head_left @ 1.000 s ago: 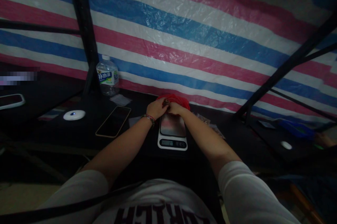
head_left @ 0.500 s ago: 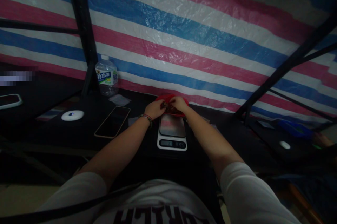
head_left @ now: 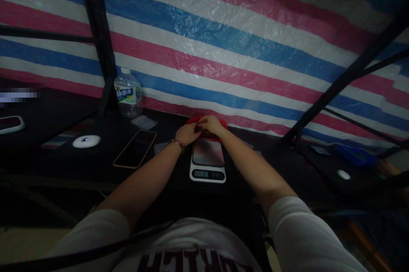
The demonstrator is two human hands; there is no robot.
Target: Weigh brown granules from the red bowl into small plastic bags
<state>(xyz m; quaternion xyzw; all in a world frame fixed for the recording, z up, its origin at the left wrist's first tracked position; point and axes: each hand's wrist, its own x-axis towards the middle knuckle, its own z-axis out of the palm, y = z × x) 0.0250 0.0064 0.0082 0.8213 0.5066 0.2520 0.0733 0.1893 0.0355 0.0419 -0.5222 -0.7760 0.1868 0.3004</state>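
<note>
Behind the scale lies a red tray (head_left: pixel 191 121) holding a heap of small dark brown pieces (head_left: pixel 209 134), too dim to tell their kind. My left hand (head_left: pixel 189 133), with bracelets at the wrist, reaches over the tray's left side with fingers closed on a dark bit. From the right, my right hand (head_left: pixel 211 125) bends over the heap, its closed fingertips meeting those of the left. What the right fingers hold is hidden. Between my forearms stands a white kitchen scale (head_left: pixel 207 163) with a lit display; its digits are hard to read.
Left of the scale lie a phone (head_left: pixel 135 149), a white oval device (head_left: pixel 86 141) and a clear plastic bag (head_left: pixel 144 122). A plastic bottle (head_left: pixel 128 95) stands by the black frame post (head_left: pixel 101 37). At far right, another person's hand (head_left: pixel 388 168) is beside a blue tray (head_left: pixel 354 154).
My right hand has shifted left over the heap, so its fingers now meet the left hand's. The left hand stays at the tray. The view has moved slightly.
</note>
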